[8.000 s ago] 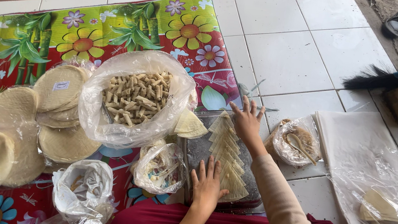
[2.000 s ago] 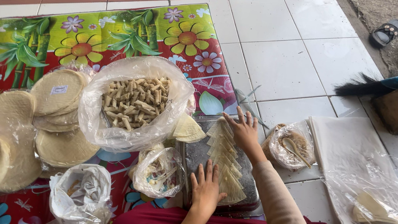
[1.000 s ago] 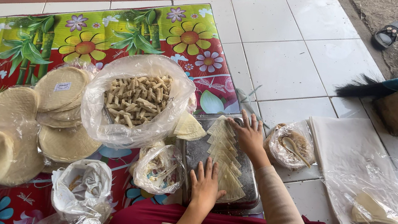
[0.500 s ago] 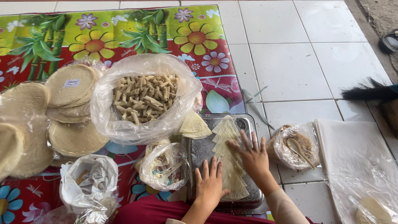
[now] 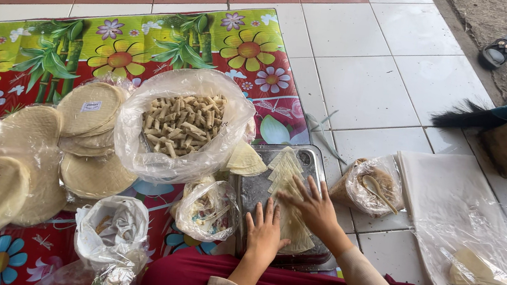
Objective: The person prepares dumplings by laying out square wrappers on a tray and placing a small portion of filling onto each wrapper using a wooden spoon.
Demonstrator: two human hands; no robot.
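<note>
Metal tray (image 5: 258, 191) bearing triangular wrapper sheets (image 5: 290, 186) — left hand (image 5: 266, 228) flat on it, fingers together; right hand (image 5: 313, 205) upon the sheets, fingers spread — beside a bag of rolls (image 5: 181, 124).

The metal tray (image 5: 260, 192) is hemmed on its left by the small plastic bag (image 5: 209, 211) and at its upper left by the large bag of rolled pieces (image 5: 181, 124); the bowl in a bag (image 5: 373, 189) stands just beside its right edge. Open passage exists over the bare white floor tiles (image 5: 371, 79) beyond the tray. Farther right, the clear plastic sheet (image 5: 480, 241) and the broom (image 5: 482, 116) obstruct low movement.
</note>
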